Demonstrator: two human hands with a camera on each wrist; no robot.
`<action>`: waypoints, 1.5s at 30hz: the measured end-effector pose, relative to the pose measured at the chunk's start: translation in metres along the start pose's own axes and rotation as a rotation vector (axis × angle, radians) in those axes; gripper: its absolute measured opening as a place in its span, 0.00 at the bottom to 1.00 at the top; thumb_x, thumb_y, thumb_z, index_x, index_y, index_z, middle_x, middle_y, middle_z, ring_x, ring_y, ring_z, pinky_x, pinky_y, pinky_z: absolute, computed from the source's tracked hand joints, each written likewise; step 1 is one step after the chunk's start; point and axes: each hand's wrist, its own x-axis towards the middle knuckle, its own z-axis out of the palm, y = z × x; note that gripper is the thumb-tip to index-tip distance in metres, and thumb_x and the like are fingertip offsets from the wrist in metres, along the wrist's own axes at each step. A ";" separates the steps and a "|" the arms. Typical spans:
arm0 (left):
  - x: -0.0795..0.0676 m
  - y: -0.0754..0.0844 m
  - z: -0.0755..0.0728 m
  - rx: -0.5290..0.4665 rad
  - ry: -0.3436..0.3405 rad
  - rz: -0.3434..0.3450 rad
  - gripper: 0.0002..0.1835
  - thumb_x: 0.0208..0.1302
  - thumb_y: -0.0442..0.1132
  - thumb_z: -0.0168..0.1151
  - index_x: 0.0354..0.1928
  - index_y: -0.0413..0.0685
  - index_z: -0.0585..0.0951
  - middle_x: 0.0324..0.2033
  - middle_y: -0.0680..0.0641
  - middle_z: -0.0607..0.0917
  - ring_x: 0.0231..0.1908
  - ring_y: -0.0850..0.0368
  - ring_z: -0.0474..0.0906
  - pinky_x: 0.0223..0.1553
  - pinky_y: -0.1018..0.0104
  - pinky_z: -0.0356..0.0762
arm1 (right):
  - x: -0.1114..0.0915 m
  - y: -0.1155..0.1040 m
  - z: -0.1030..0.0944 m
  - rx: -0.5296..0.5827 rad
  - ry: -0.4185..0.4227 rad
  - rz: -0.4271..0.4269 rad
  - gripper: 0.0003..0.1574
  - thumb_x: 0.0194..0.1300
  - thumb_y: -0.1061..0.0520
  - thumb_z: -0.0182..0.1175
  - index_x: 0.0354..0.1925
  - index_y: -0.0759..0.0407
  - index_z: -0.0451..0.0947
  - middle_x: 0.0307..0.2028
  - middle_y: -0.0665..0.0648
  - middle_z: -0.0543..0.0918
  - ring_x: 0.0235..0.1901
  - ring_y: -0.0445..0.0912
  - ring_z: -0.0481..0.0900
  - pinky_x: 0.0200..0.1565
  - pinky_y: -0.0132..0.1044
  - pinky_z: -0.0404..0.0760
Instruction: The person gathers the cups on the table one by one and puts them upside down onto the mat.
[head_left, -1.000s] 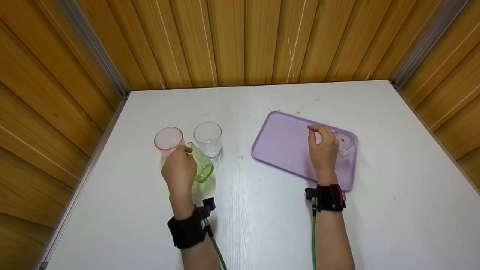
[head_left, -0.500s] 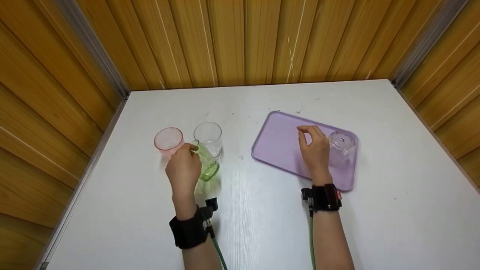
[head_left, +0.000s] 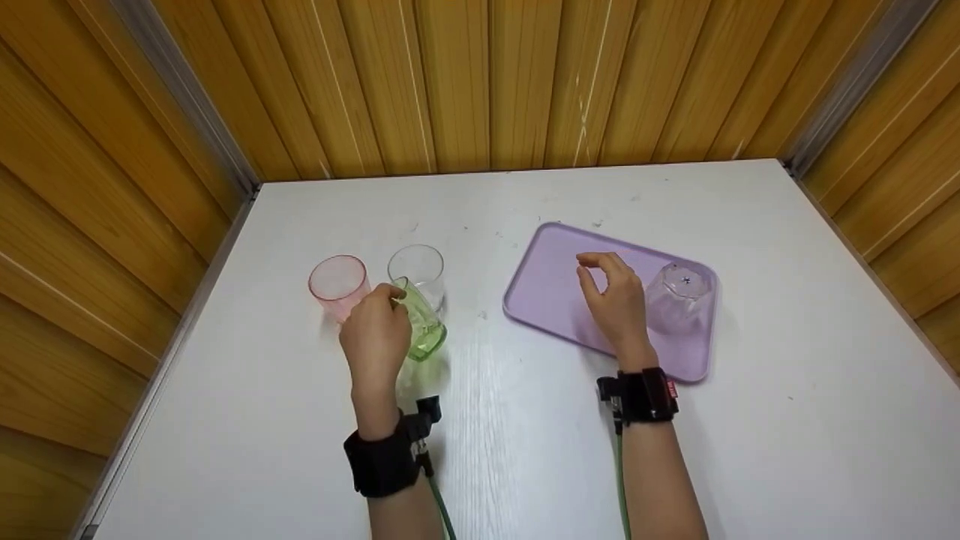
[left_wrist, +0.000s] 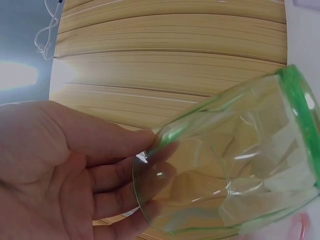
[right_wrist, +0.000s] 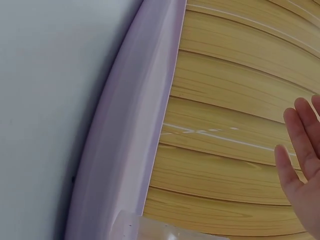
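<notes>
Transfer of a green glass across the desk. The left hand pinches the glass near its rim, thumb on one side and fingers on the other, as the left wrist view confirms. Over the last second the hand has carried it rightward, away from the pink glass; in the head view it now overlaps the front of the upright clear glass. The green glass is tilted, its base toward the lower right, and appears raised off the desk; whether it touches the clear glass cannot be told.

Over the same interval the right hand has shifted leftward over the purple tray, leaving the upside-down glass near the tray's right end more fully exposed. This hand holds nothing; its thumb and fingers are gently bent and apart. The pink glass, the upright clear glass and the tray have kept their places.

In judgement, the green glass is in mid-carry with its release not yet made, while the right hand has finished with the upside-down glass and is free.
</notes>
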 end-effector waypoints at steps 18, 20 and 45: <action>-0.001 0.008 0.007 0.024 0.025 0.065 0.10 0.57 0.31 0.53 0.39 0.43 0.82 0.34 0.45 0.85 0.30 0.44 0.80 0.30 0.51 0.73 | -0.002 -0.003 0.004 0.085 -0.137 -0.024 0.14 0.61 0.56 0.58 0.44 0.61 0.78 0.38 0.56 0.82 0.41 0.48 0.79 0.49 0.44 0.72; -0.001 0.008 0.007 0.025 0.025 0.067 0.10 0.57 0.31 0.53 0.39 0.43 0.82 0.34 0.45 0.85 0.31 0.43 0.80 0.30 0.51 0.73 | -0.002 -0.004 0.004 0.085 -0.149 -0.015 0.14 0.61 0.55 0.58 0.44 0.60 0.78 0.39 0.55 0.82 0.42 0.49 0.79 0.50 0.45 0.71; -0.003 0.012 0.007 0.023 0.034 0.091 0.10 0.57 0.31 0.54 0.39 0.42 0.82 0.33 0.46 0.85 0.33 0.45 0.81 0.32 0.51 0.74 | -0.002 -0.015 0.009 0.140 -0.210 -0.039 0.14 0.61 0.54 0.59 0.45 0.57 0.78 0.39 0.53 0.82 0.41 0.46 0.79 0.49 0.45 0.72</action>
